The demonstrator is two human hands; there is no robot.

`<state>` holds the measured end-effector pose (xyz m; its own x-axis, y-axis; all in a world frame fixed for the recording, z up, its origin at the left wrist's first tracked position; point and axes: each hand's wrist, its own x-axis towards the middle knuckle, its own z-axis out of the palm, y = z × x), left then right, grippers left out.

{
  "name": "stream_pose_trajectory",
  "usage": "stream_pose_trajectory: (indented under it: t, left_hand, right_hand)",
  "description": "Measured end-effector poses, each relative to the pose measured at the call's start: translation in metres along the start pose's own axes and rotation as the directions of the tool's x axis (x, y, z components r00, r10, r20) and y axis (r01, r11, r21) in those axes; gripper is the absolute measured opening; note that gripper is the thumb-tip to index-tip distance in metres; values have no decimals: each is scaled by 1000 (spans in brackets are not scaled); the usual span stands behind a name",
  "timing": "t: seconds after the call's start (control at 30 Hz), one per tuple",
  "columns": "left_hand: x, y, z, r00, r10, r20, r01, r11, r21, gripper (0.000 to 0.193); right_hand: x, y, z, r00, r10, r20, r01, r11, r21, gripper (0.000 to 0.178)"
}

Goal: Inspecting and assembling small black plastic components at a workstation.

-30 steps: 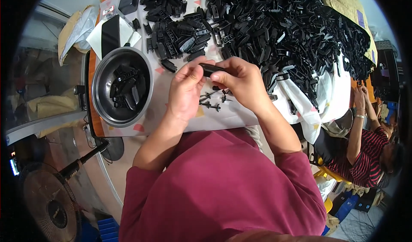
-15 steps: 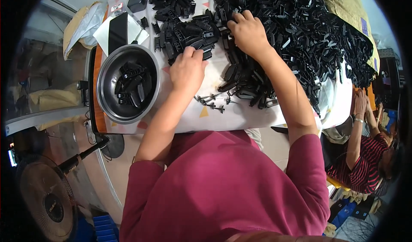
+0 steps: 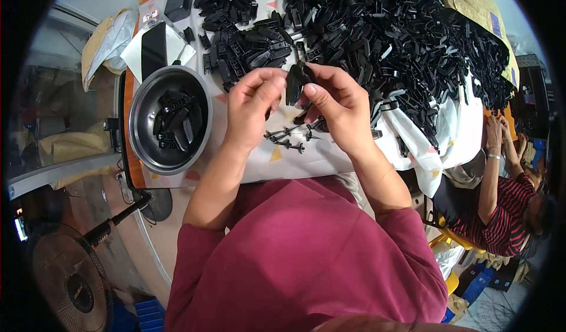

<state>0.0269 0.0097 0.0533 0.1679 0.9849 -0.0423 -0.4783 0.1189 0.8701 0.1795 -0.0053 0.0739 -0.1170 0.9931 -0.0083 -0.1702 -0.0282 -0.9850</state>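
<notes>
Above the near part of the table, both hands are raised close together around a black plastic part [image 3: 297, 83]. My right hand [image 3: 344, 107] pinches its right side between thumb and fingers. My left hand [image 3: 252, 103] is closed at its left side, thumb against fingertips; some of its grip is hidden. The part looks like a long, rounded clip-like piece, possibly two pieces together. Below the hands lie several small black pins with discs [image 3: 289, 140] on the cloth. Beyond them sits a group of black parts [image 3: 250, 49].
A grey metal bowl [image 3: 134, 126] with several black parts stands at the left, beside a dark phone [image 3: 154, 52] on white paper. A large heap of black parts [image 3: 389, 31] covers the back right. A fan [image 3: 71, 285] is at lower left; another person [image 3: 501, 214] sits at right.
Both hands have come back from the piles toward each other, over the near cloth. A black plastic part now shows between them.
</notes>
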Motion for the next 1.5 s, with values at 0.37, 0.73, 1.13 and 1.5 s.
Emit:
stream_pose_trajectory:
  t: [0.37,0.73,1.13,1.5]
  left_hand:
    - [-8,4,10,980,180,80,-195,944,267,31]
    - [-8,5,-1,788,416,454,-595,321,737,28]
    - [-10,-23,8,991,-109,75,115,991,-69,25]
    - [29,-26,-9,999,-38,-17,39,993,115,20]
  right_hand:
    - [-10,-12,-20,912,-410,-23,366,838,-405,26]
    - [-16,-9,-27,880,-403,251,468,648,-601,30]
    - [-20,19,-11,987,143,-72,-145,989,-22,23]
    - [31,27,-27,988,119,102,-87,958,-272,18]
